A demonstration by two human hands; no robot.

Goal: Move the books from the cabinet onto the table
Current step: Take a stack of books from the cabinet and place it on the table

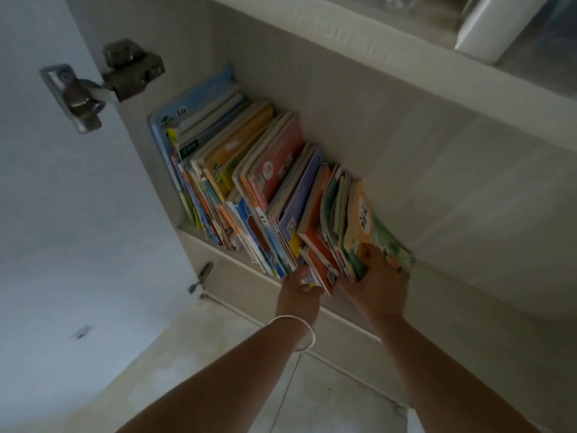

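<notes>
A long row of thin, colourful books (249, 176) stands leaning on a low shelf of the white cabinet (406, 126). At the right end of the row, an orange book (315, 232) and a yellow-green book (365, 223) stick out. My left hand (298, 290), with a silver bangle on the wrist, grips the left side of this right-end bundle, fingers tucked behind it. My right hand (379, 276) holds the bundle from the right, fingers curled over the yellow-green cover. The table is not in view.
The open cabinet door (62, 229) stands at the left with a metal hinge (103, 82). A shelf board (390, 57) runs above the books, with a white object (490, 26) on it. Pale tiled floor (312, 398) lies below.
</notes>
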